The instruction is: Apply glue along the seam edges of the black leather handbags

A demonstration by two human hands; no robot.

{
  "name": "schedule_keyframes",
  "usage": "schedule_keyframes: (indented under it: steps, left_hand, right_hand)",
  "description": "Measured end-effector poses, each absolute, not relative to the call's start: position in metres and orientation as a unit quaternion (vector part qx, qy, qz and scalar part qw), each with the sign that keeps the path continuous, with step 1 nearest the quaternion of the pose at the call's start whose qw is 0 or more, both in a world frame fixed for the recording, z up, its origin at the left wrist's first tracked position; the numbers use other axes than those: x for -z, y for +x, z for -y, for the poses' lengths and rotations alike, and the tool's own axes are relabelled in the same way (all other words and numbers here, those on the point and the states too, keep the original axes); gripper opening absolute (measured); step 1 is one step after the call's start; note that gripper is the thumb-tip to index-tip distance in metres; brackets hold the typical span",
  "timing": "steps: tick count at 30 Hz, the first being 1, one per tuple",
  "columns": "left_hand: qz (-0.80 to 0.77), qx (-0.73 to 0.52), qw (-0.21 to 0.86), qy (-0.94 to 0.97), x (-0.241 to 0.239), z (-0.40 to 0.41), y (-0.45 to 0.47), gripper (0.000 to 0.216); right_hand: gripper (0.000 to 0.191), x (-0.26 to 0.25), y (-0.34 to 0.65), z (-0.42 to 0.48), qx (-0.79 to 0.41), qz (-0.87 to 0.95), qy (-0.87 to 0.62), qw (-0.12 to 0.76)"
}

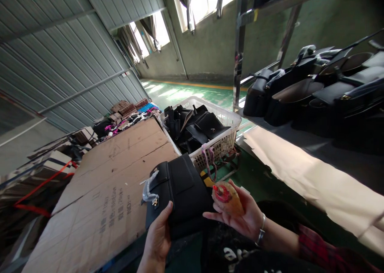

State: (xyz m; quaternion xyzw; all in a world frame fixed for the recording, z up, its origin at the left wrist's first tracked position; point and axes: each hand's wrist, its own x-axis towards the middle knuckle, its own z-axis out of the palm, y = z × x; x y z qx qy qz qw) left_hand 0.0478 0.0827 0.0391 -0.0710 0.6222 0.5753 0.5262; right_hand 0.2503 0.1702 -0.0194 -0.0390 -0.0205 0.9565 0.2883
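Observation:
My left hand (159, 235) grips a black handbag (183, 185) by its near edge, thumb on top. The bag lies tilted above the edge of the cardboard, its handle (150, 191) wrapped in clear plastic and fixed with gold-coloured fittings. In my right hand (246, 213) is a rounded amber squeeze bottle (232, 201) with a red, stained top and a small red tip. Its tip points toward the bag, close to the bag's right side. The fingers beneath the bottle are partly hidden.
Cardboard (120, 165) covers the table at left. Beyond the bag, a white plastic basket (231, 133) holds several black bags. At right, a rack shelf (324, 145) carries more bags above brown paper (288, 161). Stacked materials (57, 165) line the left wall.

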Motion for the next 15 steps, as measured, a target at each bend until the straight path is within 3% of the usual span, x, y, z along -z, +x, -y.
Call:
schedule_keyframes:
  steps: [10,15]
  left_hand:
    - [-0.55,-0.597,0.583,-0.034,-0.015,-0.07,-0.018,0.04]
    - [-0.567,-0.576,0.585,-0.07,0.001,-0.068,-0.029,0.032]
  right_hand:
    - [0.023,0.045,0.297,-0.217,-0.862,0.017,-0.31,0.401]
    - [0.035,0.065,0.298,-0.233,-0.771,0.216,-0.379,0.464]
